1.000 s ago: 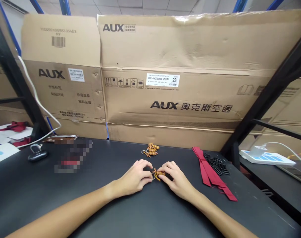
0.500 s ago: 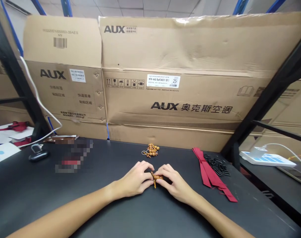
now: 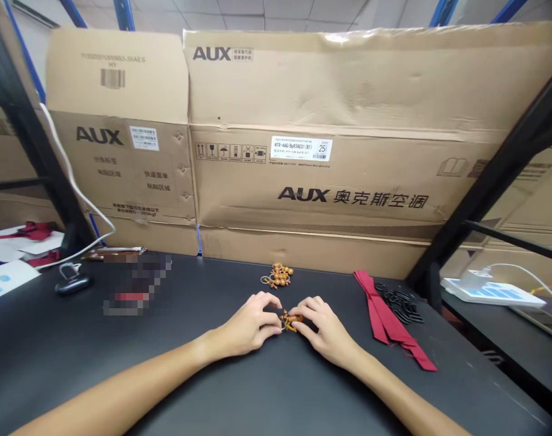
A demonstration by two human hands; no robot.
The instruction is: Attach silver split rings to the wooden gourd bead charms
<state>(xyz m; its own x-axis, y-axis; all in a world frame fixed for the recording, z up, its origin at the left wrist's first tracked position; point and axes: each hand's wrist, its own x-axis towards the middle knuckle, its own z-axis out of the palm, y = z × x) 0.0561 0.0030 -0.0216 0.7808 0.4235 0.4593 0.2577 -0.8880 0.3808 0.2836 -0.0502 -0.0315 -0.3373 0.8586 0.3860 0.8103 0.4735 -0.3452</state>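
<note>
A small brown wooden gourd keychain with beads, an orange cord and a pale ring lies between my two hands, low over the black table. My right hand pinches the gourd end between thumb and fingers. From the other side my left hand has its fingertips closed at the ring and beads; the exact contact is partly hidden. Just beyond my hands rests a pile of similar wooden keychains with rings.
Red ribbons lie to the right, beside a heap of black clips or buckles. At the left sit a dark oval object and a blurred-out packet. Cardboard walls off the back; a black post slants at the right.
The keychain has turned in my fingers, so its ring and orange cord show more. My right hand has shifted slightly to the right, opening a small gap from the left.
</note>
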